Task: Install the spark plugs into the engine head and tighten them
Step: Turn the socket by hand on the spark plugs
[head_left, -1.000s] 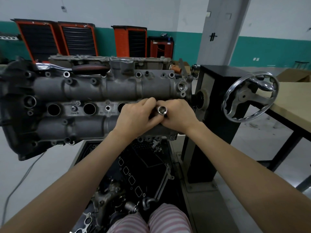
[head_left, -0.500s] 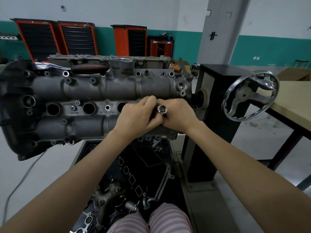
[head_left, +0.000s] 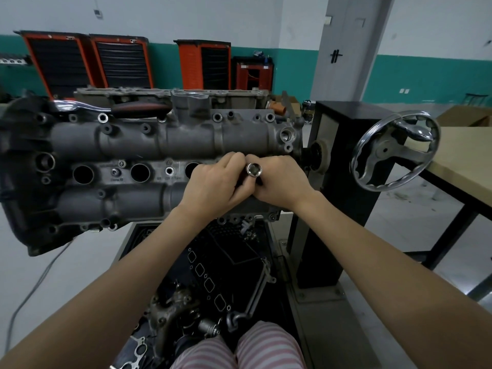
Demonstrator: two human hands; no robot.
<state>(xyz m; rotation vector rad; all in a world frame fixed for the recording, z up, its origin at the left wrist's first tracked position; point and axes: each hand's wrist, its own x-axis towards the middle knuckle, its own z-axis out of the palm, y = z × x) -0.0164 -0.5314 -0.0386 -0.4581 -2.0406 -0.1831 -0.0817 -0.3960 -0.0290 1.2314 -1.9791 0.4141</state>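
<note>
Two hands meet at the right end of the engine head [head_left: 149, 166]. Your left hand [head_left: 213, 186] and right hand [head_left: 282, 182] both curl around a shiny socket tool [head_left: 254, 170], its open end facing you. Three round plug holes sit open to the left. No spark plug shows.

handwheel [head_left: 394, 151] right | orange tool cabinets [head_left: 87, 61] back wall | table [head_left: 468, 155] right

Both forearms reach forward and converge. The left hand [head_left: 213, 186] and right hand [head_left: 279, 182] meet knuckle to knuckle, fingers curled inward, pinching a socket [head_left: 253, 170] between them, its open end facing up.
</note>
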